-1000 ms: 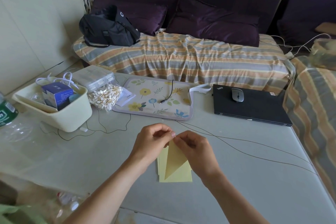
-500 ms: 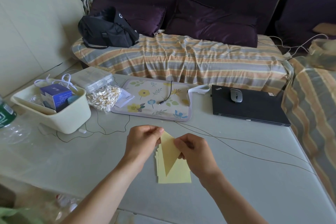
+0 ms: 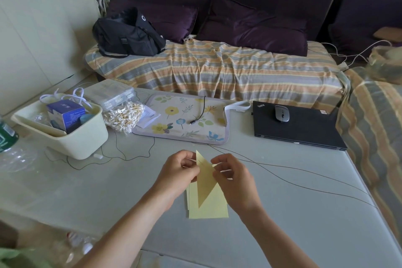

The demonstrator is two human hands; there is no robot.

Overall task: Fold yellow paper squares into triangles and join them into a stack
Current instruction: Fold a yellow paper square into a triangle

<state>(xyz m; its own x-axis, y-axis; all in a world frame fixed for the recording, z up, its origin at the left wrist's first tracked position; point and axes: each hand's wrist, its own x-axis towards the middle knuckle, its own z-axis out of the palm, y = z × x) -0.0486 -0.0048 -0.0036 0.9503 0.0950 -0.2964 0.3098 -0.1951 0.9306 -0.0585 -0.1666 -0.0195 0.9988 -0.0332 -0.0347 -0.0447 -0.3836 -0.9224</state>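
Observation:
A folded yellow paper triangle (image 3: 205, 183) is held upright above the table, its long point hanging down. My left hand (image 3: 179, 173) pinches its left edge near the top. My right hand (image 3: 233, 179) pinches its right corner. Beneath them a small pile of flat yellow paper squares (image 3: 212, 209) lies on the grey table (image 3: 108, 191), partly hidden by the triangle and my hands.
A cream bin (image 3: 65, 135) with a blue box, a bag of cotton swabs (image 3: 123, 116) and a floral mat (image 3: 185, 118) sit behind the hands. A closed black laptop (image 3: 298, 130) with a mouse lies at the right. Thin black cables (image 3: 282, 172) cross the table.
The triangle has tilted, its top tip now sticking up between my hands. My hands have drawn slightly apart along its upper edge.

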